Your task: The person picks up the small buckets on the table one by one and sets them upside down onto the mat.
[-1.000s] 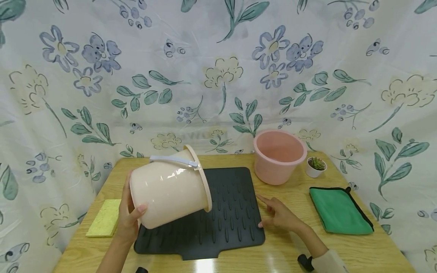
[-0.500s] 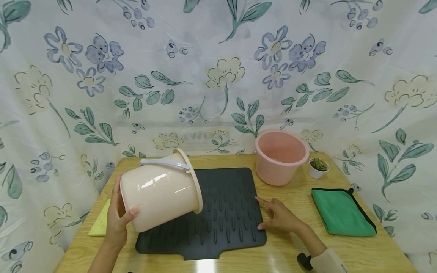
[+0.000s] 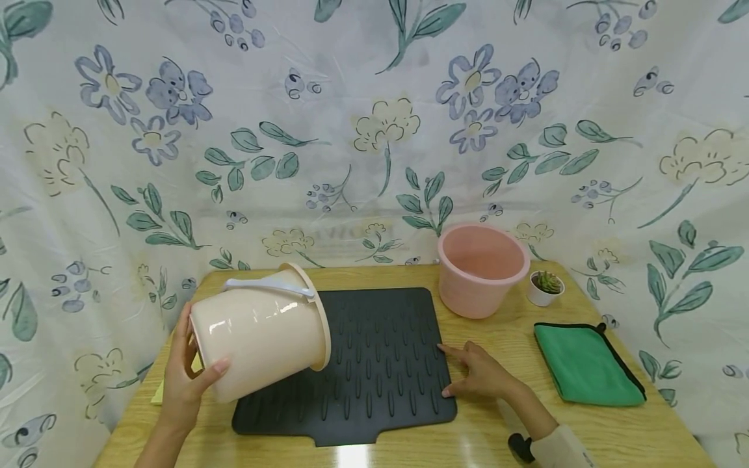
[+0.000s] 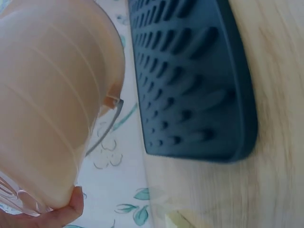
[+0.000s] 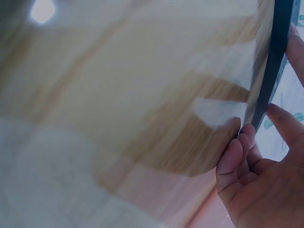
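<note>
Yellow pad [image 3: 157,394] mostly hidden behind left hand [image 3: 182,385]

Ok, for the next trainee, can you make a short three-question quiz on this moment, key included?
1. Fill in: the ____ hand's fingers touch the edge of the black mat.
2. In the head view, where does the green cloth lie? A) on the mat; B) left of the mat; C) right of the mat.
3. True or false: the cream bucket stands upright on the mat.

Key:
1. Right: the right hand touches it.
2. C.
3. False: the left hand holds it tipped over.
</note>
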`<state>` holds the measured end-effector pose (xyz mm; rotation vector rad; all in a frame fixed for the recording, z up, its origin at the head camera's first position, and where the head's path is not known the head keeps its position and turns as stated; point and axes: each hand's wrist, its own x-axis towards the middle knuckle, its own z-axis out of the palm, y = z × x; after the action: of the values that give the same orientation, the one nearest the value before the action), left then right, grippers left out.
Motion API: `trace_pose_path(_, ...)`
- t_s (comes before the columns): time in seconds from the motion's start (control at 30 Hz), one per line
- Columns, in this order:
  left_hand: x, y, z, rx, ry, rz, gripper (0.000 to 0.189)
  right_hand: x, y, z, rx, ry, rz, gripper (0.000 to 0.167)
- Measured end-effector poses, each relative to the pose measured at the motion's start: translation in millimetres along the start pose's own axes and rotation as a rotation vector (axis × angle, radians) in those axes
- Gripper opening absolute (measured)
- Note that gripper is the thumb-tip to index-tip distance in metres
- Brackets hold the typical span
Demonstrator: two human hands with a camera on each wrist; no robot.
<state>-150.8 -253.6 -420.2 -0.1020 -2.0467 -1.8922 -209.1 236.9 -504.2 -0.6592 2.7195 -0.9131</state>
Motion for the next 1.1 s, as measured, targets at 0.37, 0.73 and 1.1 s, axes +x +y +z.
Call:
trace_pose_path(0.37, 0.7, 0.4, -14.8, 0.377, 0.053, -0.027, 0.113, 0.1, -1.3, -0.3, 0.007, -0.014, 0.011, 0.093)
trace_pose_path(0.73, 9.9, 13.6, -20.3, 0.544, 0.027, 0.040, 0.123, -0.3, -0.2, -0.4, -0.001, -0.013, 0.022, 0.094)
trace_pose_path(1.1, 22.1, 34.7, -11.0, 0.811, -0.104, 0.054, 0.120, -0.8, -0.4, -1.7, 0.004, -0.015, 0.019, 0.095)
